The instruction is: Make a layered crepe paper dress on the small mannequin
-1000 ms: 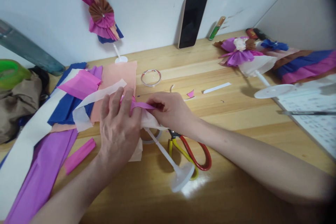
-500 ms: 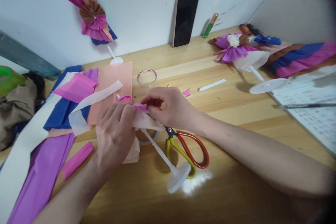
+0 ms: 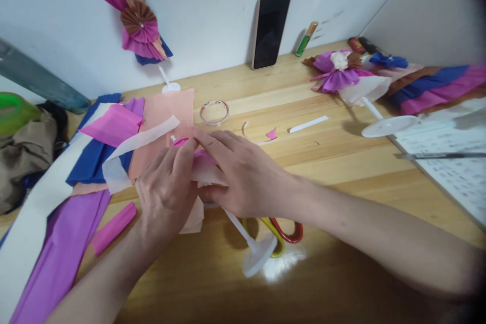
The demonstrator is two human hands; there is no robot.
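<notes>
My left hand (image 3: pixel 165 182) is closed round the upper part of a figure wrapped in crepe paper (image 3: pixel 208 172), with pink, lilac and white layers showing between the hands. The figure lies tilted on a white plastic stand (image 3: pixel 260 255), whose thin stem and round base point toward me. My right hand (image 3: pixel 248 177) lies over the same paper, fingers bent round it and fingertips near the left hand's. Beneath the right hand, scissors (image 3: pixel 294 233) with one red and one yellow handle rest on the table, their blades hidden. A small white knob shows above my left hand.
Crepe paper sheets in blue (image 3: pixel 89 162), purple (image 3: pixel 72 248) and peach (image 3: pixel 170 106) lie at left. A tape ring (image 3: pixel 214 112) and paper scraps (image 3: pixel 271 133) lie beyond my hands. A phone (image 3: pixel 272 28) leans on the wall. Decorated stands (image 3: pixel 389 125) are at right and back.
My right hand has moved from pinching the paper's edge to lying over the figure, covering the scissors' pivot and part of the stem. My left hand keeps its hold.
</notes>
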